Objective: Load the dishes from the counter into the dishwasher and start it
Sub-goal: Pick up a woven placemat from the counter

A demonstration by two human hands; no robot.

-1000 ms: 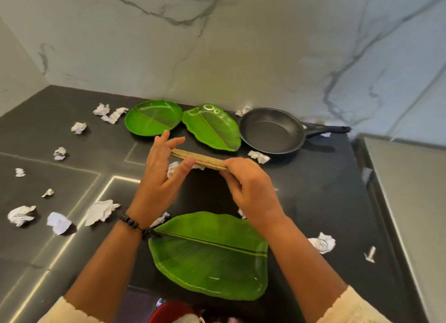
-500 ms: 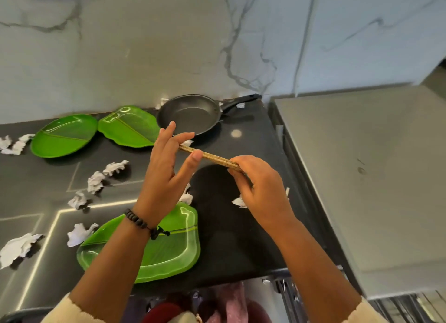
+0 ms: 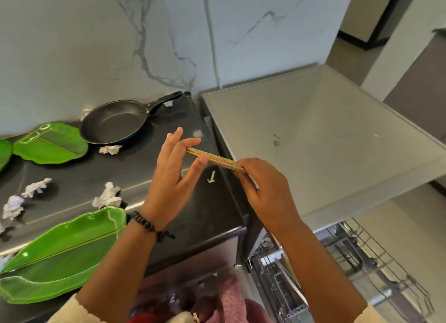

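I hold a pair of tan speckled chopsticks (image 3: 217,159) level over the right end of the black counter (image 3: 200,216). My left hand (image 3: 172,175) pinches their left end between thumb and forefinger, the other fingers spread. My right hand (image 3: 261,190) grips their right end with curled fingers. A large green leaf-shaped plate (image 3: 60,252) lies at the counter's front left. Another green leaf plate (image 3: 52,142) and a black frying pan (image 3: 113,122) sit at the back by the wall. The dishwasher's wire rack (image 3: 362,262) shows at lower right, pulled out.
Crumpled white paper scraps (image 3: 107,197) are scattered over the counter. A grey steel worktop (image 3: 325,141) adjoins the counter on the right, above the dishwasher rack. A marble wall (image 3: 96,45) stands behind. The edge of a third green plate (image 3: 4,151) shows at far left.
My view has swung to the right, bringing the steel worktop and the dishwasher rack into sight. Both hands have carried the chopsticks right, toward the counter's end, with the grip unchanged.
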